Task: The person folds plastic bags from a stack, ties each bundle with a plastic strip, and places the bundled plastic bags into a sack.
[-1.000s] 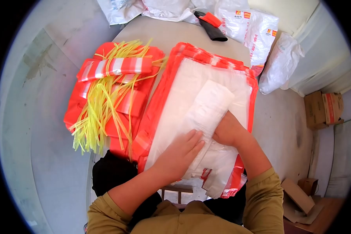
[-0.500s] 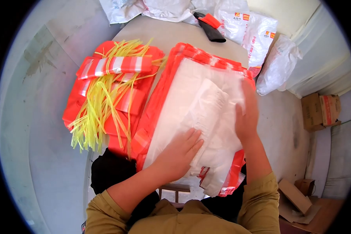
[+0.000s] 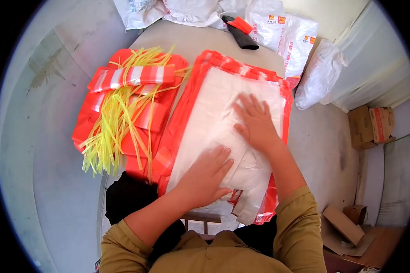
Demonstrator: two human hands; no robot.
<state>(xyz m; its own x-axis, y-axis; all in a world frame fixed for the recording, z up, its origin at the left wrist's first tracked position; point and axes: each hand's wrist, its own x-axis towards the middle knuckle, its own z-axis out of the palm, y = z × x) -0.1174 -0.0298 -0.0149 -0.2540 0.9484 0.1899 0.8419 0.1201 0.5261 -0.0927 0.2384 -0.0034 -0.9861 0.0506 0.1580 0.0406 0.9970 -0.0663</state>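
Note:
A white plastic bag [image 3: 214, 104] lies spread over a stack of red plastic bags [image 3: 200, 68] in front of me. My left hand [image 3: 207, 175] rests on the lower left of the white bag, fingers stretched and thumb apart. Further up and to the right, my right hand [image 3: 255, 122] lies on the same bag with its fingers spread; its fingertips are slightly blurred. Wrinkles run across the plastic between the two hands. The bag's lower end hangs past the stack's near edge, with red-and-white plastic beside it.
Left of the stack sit folded red bags [image 3: 89, 125] with a bunch of yellow plastic strips [image 3: 116, 123] on top. A black tube-like object [image 3: 242, 37] with a red piece lies at the back, near white printed sacks [image 3: 264, 22]. Cardboard boxes [image 3: 364, 127] stand at right.
My right hand has moved left from the bag's right edge onto its middle. The folded-over white layer now lies flatter. My left hand has stayed near its place, its thumb now spread.

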